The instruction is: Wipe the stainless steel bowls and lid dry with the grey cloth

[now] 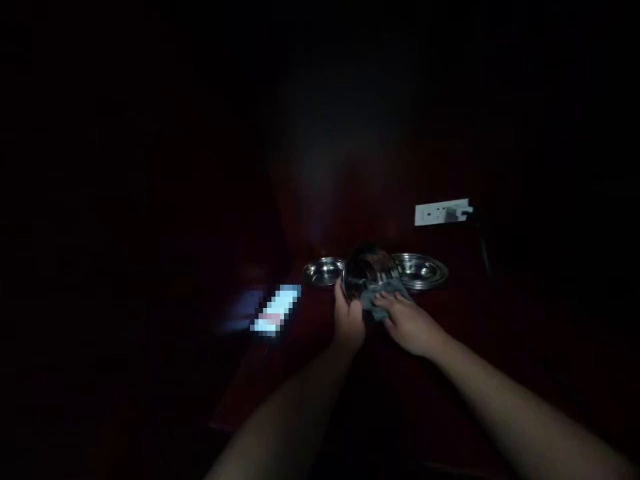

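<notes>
The scene is very dark. My left hand (347, 319) grips the near left rim of a shiny steel bowl (369, 270), held tilted above a dark red table (310, 360). My right hand (407, 320) presses a grey cloth (381, 299) against the bowl's front, fingers curled over the cloth. A small steel bowl (323, 271) sits just left of the held one. A wider steel bowl (423, 270) sits just to its right.
A lit phone screen (277, 310) lies on the table to the left of my hands. A white power strip (443, 212) with a plug in it lies behind the bowls at the right. Everything else is in darkness.
</notes>
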`<state>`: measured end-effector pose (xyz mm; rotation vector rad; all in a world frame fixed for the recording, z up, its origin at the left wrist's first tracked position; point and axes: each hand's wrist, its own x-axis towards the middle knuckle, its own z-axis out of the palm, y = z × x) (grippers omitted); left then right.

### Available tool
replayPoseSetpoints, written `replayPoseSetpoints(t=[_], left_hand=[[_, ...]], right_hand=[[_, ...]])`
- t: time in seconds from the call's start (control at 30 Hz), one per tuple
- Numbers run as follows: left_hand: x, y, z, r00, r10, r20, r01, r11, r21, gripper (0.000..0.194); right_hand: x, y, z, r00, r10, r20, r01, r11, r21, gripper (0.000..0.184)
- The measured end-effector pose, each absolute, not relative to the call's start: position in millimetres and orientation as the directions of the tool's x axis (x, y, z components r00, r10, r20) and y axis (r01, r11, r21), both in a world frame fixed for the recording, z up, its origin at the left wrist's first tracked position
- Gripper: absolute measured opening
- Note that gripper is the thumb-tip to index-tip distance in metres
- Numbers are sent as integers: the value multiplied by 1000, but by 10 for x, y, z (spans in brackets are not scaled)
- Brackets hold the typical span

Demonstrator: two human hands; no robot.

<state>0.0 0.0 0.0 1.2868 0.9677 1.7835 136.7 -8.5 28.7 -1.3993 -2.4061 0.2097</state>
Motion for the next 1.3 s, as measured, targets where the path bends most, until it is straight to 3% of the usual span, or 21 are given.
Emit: replayPoseSetpoints(t=[0.4,0.7,0.87,1.1,1.3], left_hand=[[-53,43,8,-281,861,424,-88,-463,882,40],[-74,16,16,-182,880,439,-153,-467,871,41],[-39,0,-19,-95,915,392,-276,-403,873,47],[47,-43,-40,87,931,356,-460,-279,843,53],[55,-77,2,94,956,277,-393,-220,893,54]], right_hand=[[1329,-128,254,-539,792,285,657,608,-446,55],[1334,-113,197,-573,670,472,258,694,-672,44],[1326,-74,117,-546,637,544,136,708,-693,51],[1360,36,18,-519,605,604,348,795,-497,77],[1422,113,71,-490,722,487,647,677,-352,79]])
